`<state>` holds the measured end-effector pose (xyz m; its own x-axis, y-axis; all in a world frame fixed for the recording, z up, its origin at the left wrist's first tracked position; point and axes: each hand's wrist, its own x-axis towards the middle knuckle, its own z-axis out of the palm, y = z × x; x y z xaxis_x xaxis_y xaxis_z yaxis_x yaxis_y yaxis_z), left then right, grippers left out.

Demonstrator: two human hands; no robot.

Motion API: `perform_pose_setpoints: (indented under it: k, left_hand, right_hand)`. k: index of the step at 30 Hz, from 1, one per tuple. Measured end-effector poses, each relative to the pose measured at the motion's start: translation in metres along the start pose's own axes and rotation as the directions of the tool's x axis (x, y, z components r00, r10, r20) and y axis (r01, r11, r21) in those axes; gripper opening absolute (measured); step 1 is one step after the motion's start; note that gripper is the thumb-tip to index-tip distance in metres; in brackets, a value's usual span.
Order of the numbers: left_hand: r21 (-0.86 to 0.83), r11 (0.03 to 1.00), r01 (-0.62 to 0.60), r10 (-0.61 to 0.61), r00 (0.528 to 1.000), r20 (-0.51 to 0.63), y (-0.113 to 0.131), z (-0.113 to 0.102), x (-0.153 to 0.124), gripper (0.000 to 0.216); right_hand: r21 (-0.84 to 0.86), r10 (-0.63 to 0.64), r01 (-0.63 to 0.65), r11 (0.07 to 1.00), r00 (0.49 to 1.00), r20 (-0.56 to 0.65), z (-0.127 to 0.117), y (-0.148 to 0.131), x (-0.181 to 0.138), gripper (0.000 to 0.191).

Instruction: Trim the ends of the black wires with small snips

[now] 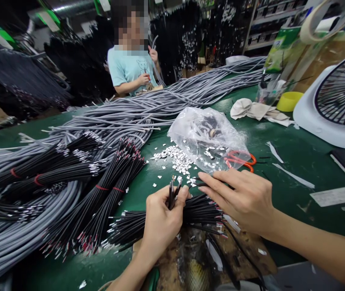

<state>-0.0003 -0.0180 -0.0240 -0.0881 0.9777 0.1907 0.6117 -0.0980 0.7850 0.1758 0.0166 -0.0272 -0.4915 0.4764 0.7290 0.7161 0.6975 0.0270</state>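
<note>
My left hand (161, 220) is closed round a few short black wires (172, 192), held upright with their tips above my thumb. My right hand (240, 198) reaches left beside it, fingers stretched out and spread over a flat bundle of black wires (201, 208) lying on the green table (299, 153). Small silver terminals (176, 157) lie scattered just beyond both hands. Behind them sits a clear plastic bag (207, 135), with red-handled scissors (245, 159) under its edge.
Long grey cables (136, 117) and tied black wire bundles (105, 190) cover the left half. A white fan (339, 105), yellow bowl (289, 101) and cloth (251, 109) stand at the right. Another person (130, 68) works across the table.
</note>
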Motion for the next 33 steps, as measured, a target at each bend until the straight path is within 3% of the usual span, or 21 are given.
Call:
perform_pose_setpoints:
  k: [6, 9, 13, 16, 18, 20, 22, 26, 33]
  left_hand:
    - [-0.011, 1.0, 0.011, -0.011, 1.0, 0.012, -0.0008, 0.0009, -0.0006, 0.027]
    - [-0.004, 1.0, 0.009, -0.009, 1.0, 0.012, -0.0009, 0.0005, -0.0003, 0.027]
    - [-0.009, 1.0, -0.005, 0.005, 1.0, 0.007, 0.0002, -0.0004, -0.0009, 0.026]
    - [-0.003, 1.0, -0.009, 0.009, 1.0, -0.009, 0.0014, -0.0006, -0.001, 0.028]
    - [-0.007, 1.0, -0.007, 0.007, 1.0, -0.011, 0.0018, -0.0006, -0.0007, 0.028]
    - [-0.025, 1.0, 0.002, -0.002, 1.0, -0.006, 0.0017, -0.0008, -0.0004, 0.027]
    - [-0.035, 0.999, 0.012, -0.012, 1.0, -0.006, 0.0016, -0.0012, -0.0004, 0.027]
    - [-0.023, 1.0, 0.013, -0.013, 1.0, -0.013, 0.0019, -0.0019, -0.0008, 0.027]
    - [-0.012, 1.0, 0.01, -0.011, 1.0, -0.006, 0.0021, -0.0013, -0.0007, 0.027]
  right_hand:
    - [-0.006, -0.047, 0.047, 0.999, 0.999, 0.009, -0.0002, 0.0006, 0.0004, 0.023]
    - [0.044, -0.01, 0.009, 0.999, 1.0, 0.02, 0.0018, 0.0015, -0.0014, 0.024]
    - [0.26, 0.144, -0.177, 0.949, 0.979, 0.142, 0.0065, 0.0025, -0.0027, 0.024]
    - [0.455, 0.265, -0.382, 0.804, 0.916, 0.301, 0.0092, 0.0028, 0.0006, 0.021]
    - [0.527, 0.289, -0.437, 0.729, 0.894, 0.341, 0.0095, 0.0028, 0.0033, 0.019]
    - [0.524, 0.298, -0.415, 0.744, 0.908, 0.296, 0.0087, 0.0026, 0.0042, 0.018]
    - [0.438, 0.279, -0.342, 0.831, 0.938, 0.203, 0.0074, 0.0021, 0.0029, 0.019]
    - [0.194, 0.134, -0.143, 0.971, 0.989, 0.057, 0.0049, 0.0003, -0.001, 0.019]
    - [0.014, -0.01, 0.01, 1.0, 1.0, -0.001, 0.0009, 0.0019, 0.0007, 0.019]
